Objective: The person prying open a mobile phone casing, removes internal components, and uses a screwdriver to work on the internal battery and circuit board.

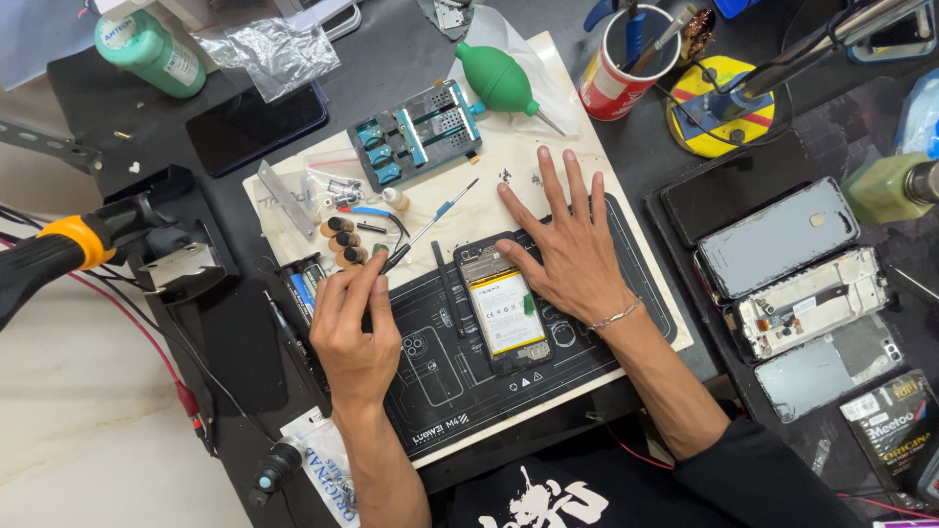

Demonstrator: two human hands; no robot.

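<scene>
Far left — an orange-collared tool handle [61,244] lies at the worktop [626,161] edge, its red leads trailing down; above it a green bottle [149,51] on its side and a dark phone [256,125] lying face-up.

Left of centre — a blue-and-grey clamp fixture [417,133] stands on the pale board, with small screws and loose parts beside it, kept within reach of the work. Three small round caps [342,240] sit in a row just below.

Left hand [354,328] — fingers pinched narrow on a pair of tweezers [416,240], tips aimed toward the top corner of the opened phone. Whether the tips grip a part is hard to tell; they are too fine to read here.

Centre — opened phone [502,301], back cover off and yellow-labelled battery exposed, lying flat on the black repair mat [440,376], which gives it a non-slip bed and printed outlines for parts.

Right hand [567,249] — spread wide and flat, fingers splayed, palm resting across the phone's right edge and the mat; it holds nothing and appears to pin the phone steady.

Above — a green rubber air blower [499,80] and a red cup [618,70] of brushes and tools, upright.

Right — a yellow-based stand [719,108]; a dark tray carrying a grey back cover [780,235], a white phone frame [810,305] and a further panel, laid out side by side, well apart from the mat.
</scene>
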